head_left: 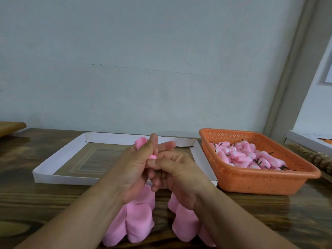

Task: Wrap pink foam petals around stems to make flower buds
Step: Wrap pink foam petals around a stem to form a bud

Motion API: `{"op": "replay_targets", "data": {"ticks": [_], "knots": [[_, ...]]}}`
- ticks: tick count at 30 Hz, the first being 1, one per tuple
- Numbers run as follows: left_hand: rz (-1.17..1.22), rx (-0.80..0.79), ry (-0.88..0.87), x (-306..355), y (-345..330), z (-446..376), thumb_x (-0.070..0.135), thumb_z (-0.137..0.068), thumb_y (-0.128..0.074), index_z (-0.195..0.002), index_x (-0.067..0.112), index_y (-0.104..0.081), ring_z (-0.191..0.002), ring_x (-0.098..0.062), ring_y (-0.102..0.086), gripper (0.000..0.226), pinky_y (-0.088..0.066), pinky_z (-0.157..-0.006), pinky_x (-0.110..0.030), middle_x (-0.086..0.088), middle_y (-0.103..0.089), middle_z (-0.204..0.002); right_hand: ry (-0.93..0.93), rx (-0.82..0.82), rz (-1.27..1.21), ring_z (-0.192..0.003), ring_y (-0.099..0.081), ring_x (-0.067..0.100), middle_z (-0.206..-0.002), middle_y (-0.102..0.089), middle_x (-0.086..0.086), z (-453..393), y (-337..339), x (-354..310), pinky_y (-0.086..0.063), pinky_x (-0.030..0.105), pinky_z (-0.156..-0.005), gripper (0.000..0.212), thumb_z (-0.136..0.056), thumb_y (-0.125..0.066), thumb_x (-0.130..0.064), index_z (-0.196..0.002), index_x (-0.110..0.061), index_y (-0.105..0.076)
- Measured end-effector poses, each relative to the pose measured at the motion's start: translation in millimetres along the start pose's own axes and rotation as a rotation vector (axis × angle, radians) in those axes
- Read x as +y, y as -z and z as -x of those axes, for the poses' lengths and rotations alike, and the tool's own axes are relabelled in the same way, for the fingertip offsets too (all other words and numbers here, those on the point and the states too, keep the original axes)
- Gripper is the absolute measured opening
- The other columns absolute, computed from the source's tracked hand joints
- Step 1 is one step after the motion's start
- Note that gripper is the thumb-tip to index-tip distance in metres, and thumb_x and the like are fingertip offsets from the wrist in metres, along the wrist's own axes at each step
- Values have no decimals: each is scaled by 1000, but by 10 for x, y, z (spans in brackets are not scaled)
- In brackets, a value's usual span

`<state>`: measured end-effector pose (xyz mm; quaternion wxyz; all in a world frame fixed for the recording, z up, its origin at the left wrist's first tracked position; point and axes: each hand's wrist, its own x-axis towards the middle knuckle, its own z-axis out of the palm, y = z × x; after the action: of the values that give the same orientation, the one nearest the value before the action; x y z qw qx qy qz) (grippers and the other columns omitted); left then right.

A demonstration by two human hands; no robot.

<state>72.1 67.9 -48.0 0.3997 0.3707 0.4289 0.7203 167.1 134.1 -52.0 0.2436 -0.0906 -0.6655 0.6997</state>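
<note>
Together, our left hand (138, 164) and right hand (177, 174) pinched a pink petal (139, 143), fingers curled round it, the basket (251, 178) at three o'clock.

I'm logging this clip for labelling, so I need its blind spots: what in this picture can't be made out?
All in the head view:
- Stem: almost hidden inside the right hand.
- Pink petal: mostly covered by the left hand.
- Loose petals: partly under both forearms.
- Brown bundle at right: blurred, cut by the edge.
- Buds in the orange basket: too small to count.
</note>
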Motion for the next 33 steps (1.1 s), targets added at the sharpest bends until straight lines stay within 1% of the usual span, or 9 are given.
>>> {"op": "replay_targets", "data": {"ticks": [3, 7, 10, 14, 19, 22, 27, 31, 33], "knots": [[-90, -5, -44, -9, 30, -4, 55, -68, -71, -50, 23, -56, -45, -16, -41, 40, -38, -38, -19, -6, -74, -102, -27, -33, -14, -48, -52, 13, -60, -59, 6, -6, 8, 8, -51, 26, -53, 22, -87, -58, -3, -67, -9, -65], [-233, 21, -151, -49, 43, -26, 53, -81, -63, -53, 20, -60, -59, -20, -50, 43, -44, -55, -31, 0, -66, -64, 15, -34, 441, -68, -64, 15, -75, -71, 10, 6, 191, -268, -52, 28, -66, 3, -79, -68, -6, -78, -6, -71], [-407, 57, -183, -70, 15, -21, 59, -82, -60, -82, 4, -66, -80, -19, -64, 55, -55, -81, -46, -15, -70, -80, 176, 151, 567, -60, -60, 9, -69, -70, 6, 32, 312, -453, -48, 23, -56, 10, -68, -71, -20, -73, -11, -70], [-567, 27, -193, -129, 7, 17, 24, -92, -56, -65, 14, -59, -46, -7, -55, 29, -45, -47, -17, 2, -63, -55, 293, 181, 767, -61, -50, 5, -73, -60, -9, 30, 278, -430, -41, 15, -55, 19, -71, -80, -23, -82, -29, -65], [-701, -17, -276, -167, -14, 21, 8, -92, -47, -56, 31, -54, -39, -1, -40, 43, -32, -41, -11, 11, -48, -42, 286, 76, 877, -65, -50, 1, -83, -62, -6, 36, 286, -435, -42, 11, -59, 22, -70, -80, -24, -84, -31, -65], [-659, -70, -283, -187, -41, 19, 13, -88, -52, -95, 33, -58, -43, 3, -47, 23, -35, -43, -8, 18, -53, -47, 290, 87, 906, -61, -48, 0, -75, -58, -9, 30, 323, -459, -41, 13, -57, 20, -68, -82, -26, -80, -30, -66], [-587, -110, -295, -185, -45, 4, 9, -78, -52, -120, 34, -51, -48, 2, -50, 49, -37, -48, -6, 21, -56, -58, 207, -41, 864, -57, -43, 6, -64, -51, -2, 43, 345, -470, -38, 25, -56, 21, -71, -80, -22, -88, -19, -68], [-594, -71, -240, -197, -23, -10, -5, -83, -53, -141, 11, -39, -102, -14, -53, 61, -50, -65, -36, -16, -62, -109, 206, -127, 771, -63, -52, 9, -72, -63, 10, 48, 306, -430, -43, 25, -60, 14, -75, -77, -11, -85, -6, -68], [-623, -62, -225, -202, -10, -6, 7, -82, -58, -142, 17, -36, -108, -17, -55, 65, -50, -67, -38, -12, -60, -116, 215, -110, 754, -65, -53, 11, -73, -65, 11, 40, 299, -406, -45, 29, -62, 9, -77, -75, -10, -83, -7, -68]]}}
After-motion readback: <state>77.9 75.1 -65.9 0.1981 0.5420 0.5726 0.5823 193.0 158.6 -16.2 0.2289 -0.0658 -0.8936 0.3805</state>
